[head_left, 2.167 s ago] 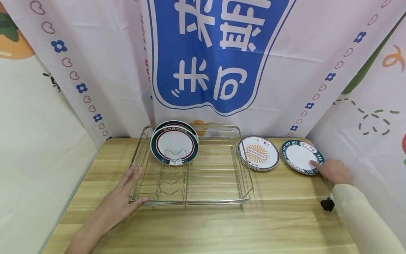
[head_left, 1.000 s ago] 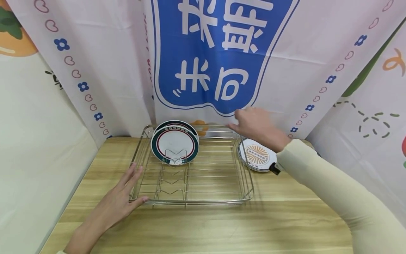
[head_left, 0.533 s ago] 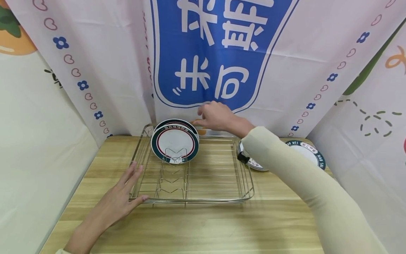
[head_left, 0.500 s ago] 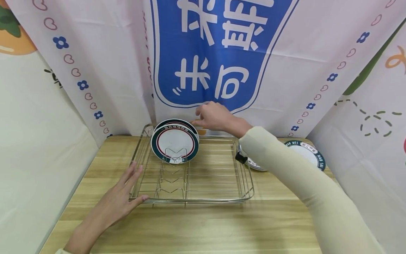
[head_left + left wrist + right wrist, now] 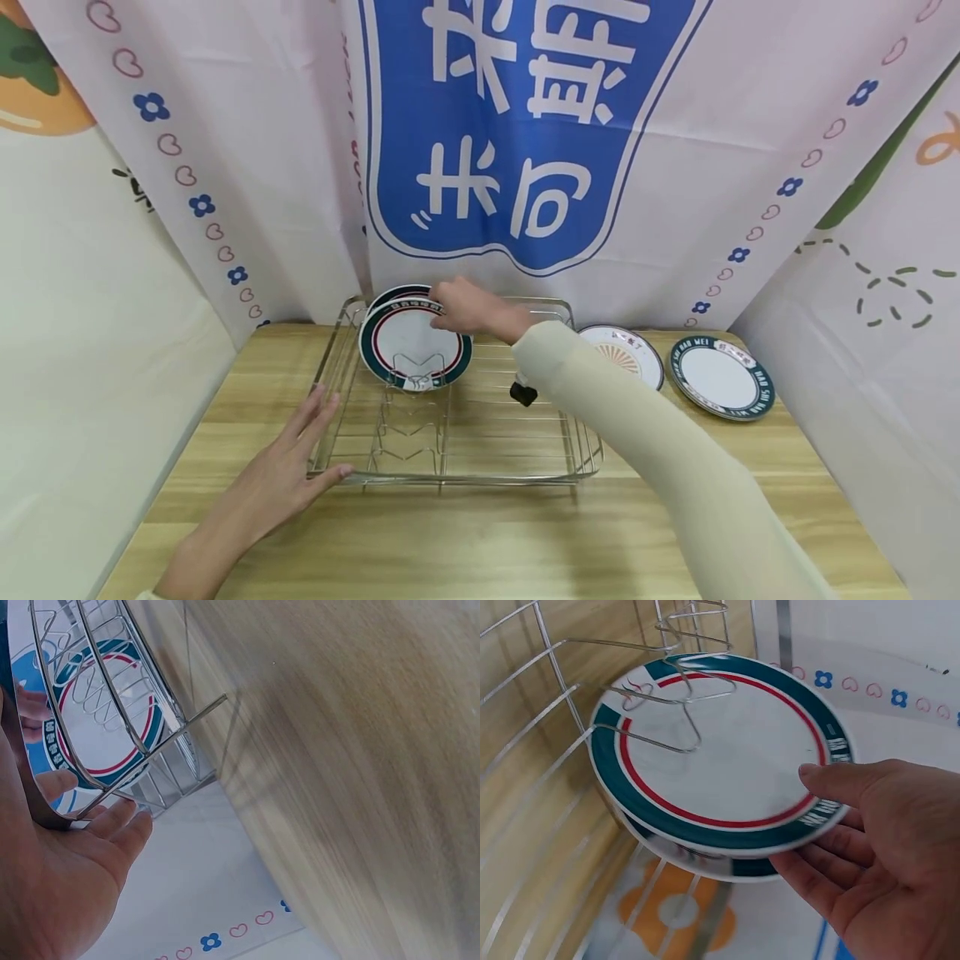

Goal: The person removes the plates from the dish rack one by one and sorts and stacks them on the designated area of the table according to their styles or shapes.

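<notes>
A wire dish rack (image 5: 517,477) stands on the table, with two green-rimmed plates leaning upright in its back left slots. My right hand (image 5: 472,308) pinches the front plate (image 5: 408,337) at its upper right edge. In the right wrist view the thumb lies on the white face of that plate (image 5: 720,750), with the fingers behind the rim. The rear plate (image 5: 697,859) shows just behind it. My left hand (image 5: 273,479) rests against the rack's front left corner, fingers extended along the side and thumb at the front rim. The left wrist view shows those fingertips (image 5: 135,825) beside the wires.
Right of the rack lies a stack of plates with an orange sunburst (image 5: 621,354), partly behind my right sleeve. Farther right is a stack of green-rimmed plates (image 5: 720,379). A printed cloth (image 5: 300,167) hangs close behind the table (image 5: 450,542), with white side walls.
My right hand has left the green-rimmed stack at the right, travelled left over the rack's back and taken hold of the front plate. My left hand has stayed at the rack's corner.
</notes>
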The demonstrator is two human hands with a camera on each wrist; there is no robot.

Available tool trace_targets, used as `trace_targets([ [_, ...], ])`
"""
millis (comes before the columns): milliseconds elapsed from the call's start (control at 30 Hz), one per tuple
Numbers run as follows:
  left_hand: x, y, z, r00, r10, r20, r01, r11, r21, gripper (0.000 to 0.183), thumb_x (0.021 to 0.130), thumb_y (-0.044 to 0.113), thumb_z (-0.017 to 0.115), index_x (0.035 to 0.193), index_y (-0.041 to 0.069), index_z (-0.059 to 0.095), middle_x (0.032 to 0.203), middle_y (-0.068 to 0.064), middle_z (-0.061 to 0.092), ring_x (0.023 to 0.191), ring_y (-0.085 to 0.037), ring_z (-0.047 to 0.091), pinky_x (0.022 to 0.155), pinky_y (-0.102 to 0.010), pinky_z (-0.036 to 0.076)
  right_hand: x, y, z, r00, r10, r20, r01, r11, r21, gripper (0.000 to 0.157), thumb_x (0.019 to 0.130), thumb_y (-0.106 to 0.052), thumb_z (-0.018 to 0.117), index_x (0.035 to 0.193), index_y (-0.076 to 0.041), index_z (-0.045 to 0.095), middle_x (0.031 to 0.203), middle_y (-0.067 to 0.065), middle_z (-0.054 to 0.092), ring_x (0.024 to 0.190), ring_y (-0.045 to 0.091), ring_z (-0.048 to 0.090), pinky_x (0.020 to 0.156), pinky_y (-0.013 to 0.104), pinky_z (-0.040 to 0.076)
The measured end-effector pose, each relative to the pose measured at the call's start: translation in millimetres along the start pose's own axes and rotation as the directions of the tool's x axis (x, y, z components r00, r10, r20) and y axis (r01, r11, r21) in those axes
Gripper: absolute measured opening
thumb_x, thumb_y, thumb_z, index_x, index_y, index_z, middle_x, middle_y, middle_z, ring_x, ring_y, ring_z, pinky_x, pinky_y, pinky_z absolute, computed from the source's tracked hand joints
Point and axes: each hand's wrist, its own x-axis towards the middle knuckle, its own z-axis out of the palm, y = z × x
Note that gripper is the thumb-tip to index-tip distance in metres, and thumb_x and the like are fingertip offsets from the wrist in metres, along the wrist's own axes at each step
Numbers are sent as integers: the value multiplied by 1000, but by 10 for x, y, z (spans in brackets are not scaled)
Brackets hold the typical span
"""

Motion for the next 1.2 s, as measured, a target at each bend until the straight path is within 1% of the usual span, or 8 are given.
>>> trace_targets([
  [100,-14,3,11,1000,7,-9,-7,1000,2,98,98,48,73,171,13,18,177,-18,8,127,-60,57,86,-65,61,18,8,89,1000,23,-9,-23,1000,13,27,102,-20,73,124,-4,73,100,4,71,77,15,64,66,23,52],
  [167,-19,3,14,1000,7,-14,-7,1000,1,98,98,48,73,171,14,18,177,-18,8,127,-60,57,86,-65,61,34,18,133,1000,28,-11,-27,999,25,24,102,-19,73,121,-4,74,100,4,71,78,15,64,67,24,51],
  [300,-21,7,20,1000,2,-17,-2,1000,-7,97,98,48,73,171,15,18,177,-17,8,125,-60,59,83,-64,61,71,35,216,1000,30,-7,-30,998,62,14,102,-17,72,98,-5,71,82,3,60,68,15,56,61,24,43],
  [400,-20,8,17,1000,7,-22,-7,1000,-4,97,98,48,73,171,15,18,177,-17,7,124,-60,59,82,-64,62,86,49,276,1000,25,-15,-24,996,82,26,103,-17,71,82,-8,59,72,1,48,60,14,48,56,24,37],
  [600,-8,-4,12,1000,7,-19,-7,1000,9,96,98,48,73,170,10,22,178,-15,5,125,-59,59,81,-63,62,75,92,335,999,19,-40,-15,993,117,41,103,-17,71,70,-12,48,65,-1,41,55,13,45,54,23,36],
  [700,-5,-11,21,1000,5,-12,-5,1000,9,95,98,49,72,169,7,24,178,-15,5,125,-59,59,82,-63,62,55,96,345,999,18,-44,-12,992,124,43,104,-17,71,69,-13,46,64,-1,40,54,13,45,54,24,35],
  [867,11,-11,20,1000,9,-13,-9,1000,9,96,98,48,73,170,10,22,178,-15,6,126,-59,58,83,-63,61,-11,91,349,999,1,-51,7,990,138,35,105,-18,68,75,-12,51,67,-1,43,55,13,46,55,24,36],
  [1200,7,8,20,1000,4,-12,-3,1000,9,96,98,48,74,170,11,21,178,-16,7,128,-60,56,88,-67,59,-105,80,392,992,-82,-99,94,988,122,23,106,-16,66,85,-8,61,68,-1,47,54,11,47,53,22,35],
])
